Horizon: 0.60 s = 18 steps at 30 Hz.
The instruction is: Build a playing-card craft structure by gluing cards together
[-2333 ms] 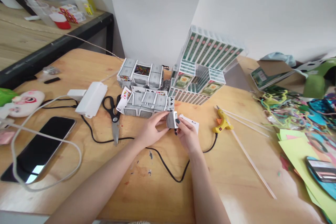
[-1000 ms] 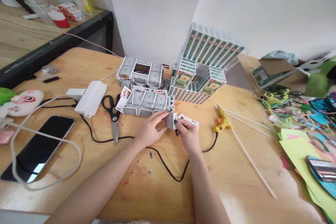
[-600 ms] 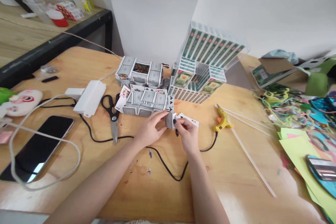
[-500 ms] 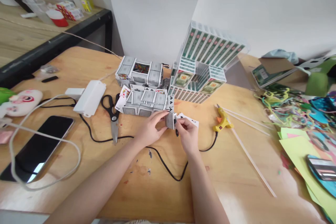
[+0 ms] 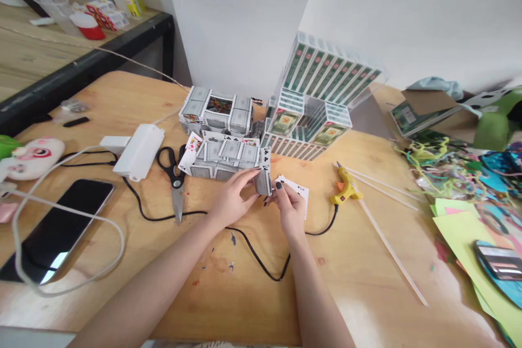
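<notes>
A playing card (image 5: 262, 181) with a grey patterned back stands at the right front corner of a low structure of playing cards (image 5: 232, 156). My left hand (image 5: 233, 199) curls around its left side, index finger at the top and thumb near the bottom, closed on it. At the card's right edge my right hand (image 5: 292, 207) is pinched, thumb over the fingers; the exact contact is partly hidden. A loose white-faced card (image 5: 304, 193) lies on the table behind my right hand. Cards with faces showing stick out at the structure's left and right ends.
Black-handled scissors (image 5: 176, 190) lie left of the structure. Behind it stands another card-covered block (image 5: 216, 111), with stacked card boxes (image 5: 310, 103) to the right. A yellow glue gun (image 5: 346, 189) rests on the right, its black cord (image 5: 261, 261) crossing before me. A phone (image 5: 61, 228) lies left.
My right hand has shifted its fingers slightly, and the thumb now shows on top. The card at the corner has turned and risen a little. My left hand stays nearly where it was.
</notes>
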{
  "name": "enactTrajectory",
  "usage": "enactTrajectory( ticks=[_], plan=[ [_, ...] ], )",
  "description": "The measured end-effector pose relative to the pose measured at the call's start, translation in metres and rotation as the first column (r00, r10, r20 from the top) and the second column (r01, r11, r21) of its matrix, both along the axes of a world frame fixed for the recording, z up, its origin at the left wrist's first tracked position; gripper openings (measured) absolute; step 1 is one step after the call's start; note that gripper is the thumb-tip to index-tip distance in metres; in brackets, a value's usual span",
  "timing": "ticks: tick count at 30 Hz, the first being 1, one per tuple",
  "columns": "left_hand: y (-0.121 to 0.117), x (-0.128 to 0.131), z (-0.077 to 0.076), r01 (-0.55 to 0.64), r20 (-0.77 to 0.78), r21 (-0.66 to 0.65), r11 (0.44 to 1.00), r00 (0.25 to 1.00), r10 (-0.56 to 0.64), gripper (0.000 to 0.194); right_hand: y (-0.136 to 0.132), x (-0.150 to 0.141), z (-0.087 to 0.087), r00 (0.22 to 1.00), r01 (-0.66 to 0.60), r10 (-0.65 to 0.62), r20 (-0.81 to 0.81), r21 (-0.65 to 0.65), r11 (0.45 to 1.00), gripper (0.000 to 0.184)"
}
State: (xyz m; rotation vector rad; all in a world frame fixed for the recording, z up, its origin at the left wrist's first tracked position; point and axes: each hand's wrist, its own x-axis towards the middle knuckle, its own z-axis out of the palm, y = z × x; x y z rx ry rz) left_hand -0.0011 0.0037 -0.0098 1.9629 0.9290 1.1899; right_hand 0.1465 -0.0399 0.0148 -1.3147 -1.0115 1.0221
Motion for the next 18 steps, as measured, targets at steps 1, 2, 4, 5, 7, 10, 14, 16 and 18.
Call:
enactTrajectory(
  ticks=[1, 2, 4, 5, 7, 10, 14, 16, 18],
  plan=[
    [0.000, 0.000, 0.000, -0.014, -0.009, 0.013, 1.000, 1.000, 0.014, 0.049, -0.001, -0.001, 0.000, 1.000, 0.002, -0.002, 0.009, 0.007, 1.000, 0.025],
    [0.000, -0.001, 0.001, -0.028, -0.022, 0.028, 0.999, 0.999, 0.028, 0.049, -0.001, -0.001, 0.000, 0.999, 0.003, -0.004, 0.032, 0.020, 1.000, 0.023],
    [0.001, -0.001, 0.002, -0.045, -0.046, 0.052, 0.998, 0.998, 0.048, 0.049, -0.002, -0.003, 0.001, 0.993, 0.005, -0.012, 0.119, 0.056, 0.998, 0.021],
    [0.001, -0.001, 0.002, -0.047, -0.051, 0.059, 0.997, 0.997, 0.050, 0.049, -0.002, -0.004, 0.002, 0.984, 0.009, -0.022, 0.175, 0.075, 0.997, 0.021],
    [0.001, -0.001, 0.003, -0.045, -0.049, 0.062, 0.997, 0.998, 0.048, 0.048, -0.002, -0.005, 0.002, 0.959, 0.014, -0.042, 0.279, 0.100, 0.995, 0.020],
    [0.000, -0.001, 0.004, -0.049, -0.057, 0.079, 0.996, 0.997, 0.054, 0.048, -0.003, -0.005, 0.001, 0.935, 0.021, -0.053, 0.349, 0.093, 0.995, 0.015],
    [-0.002, -0.003, 0.009, -0.026, -0.105, 0.090, 0.996, 0.994, 0.035, 0.051, -0.005, -0.004, -0.001, 0.945, 0.041, -0.040, 0.326, 0.003, 0.999, 0.014],
    [-0.003, -0.004, 0.013, -0.008, -0.125, 0.080, 0.997, 0.992, 0.018, 0.053, -0.005, -0.004, -0.001, 0.970, 0.003, 0.011, 0.244, -0.056, 0.998, 0.016],
    [-0.004, -0.005, 0.016, 0.029, -0.124, 0.077, 0.997, 0.992, -0.019, 0.055, -0.004, -0.006, 0.000, 0.990, -0.088, 0.097, 0.098, -0.097, 0.991, 0.025]
  ],
)
